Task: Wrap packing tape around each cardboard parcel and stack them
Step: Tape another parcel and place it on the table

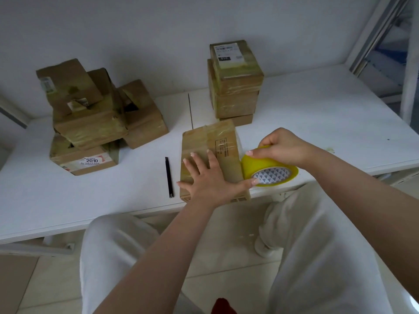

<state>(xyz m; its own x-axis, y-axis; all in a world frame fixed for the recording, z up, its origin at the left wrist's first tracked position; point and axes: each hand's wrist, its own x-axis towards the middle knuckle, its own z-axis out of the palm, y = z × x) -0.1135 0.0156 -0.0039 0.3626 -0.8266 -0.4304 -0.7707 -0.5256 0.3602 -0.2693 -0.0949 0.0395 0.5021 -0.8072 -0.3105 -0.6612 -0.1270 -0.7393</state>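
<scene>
A flat cardboard parcel [217, 143] lies at the front edge of the white table [317, 123]. My left hand [208, 175] presses flat on its top, fingers spread, thumb stretched toward the tape. My right hand [283, 148] grips a yellowish roll of packing tape [269, 171] just right of the parcel, and the tape runs from the roll onto the parcel's right side. A neat stack of taped parcels [234, 80] stands behind it. A loose heap of parcels [95, 116] sits at the left.
A black pen-like cutter [169, 177] lies on the table left of the parcel. A wall runs along the back of the table. A metal frame [381, 35] rises at the far right. My legs in white trousers are below the table edge.
</scene>
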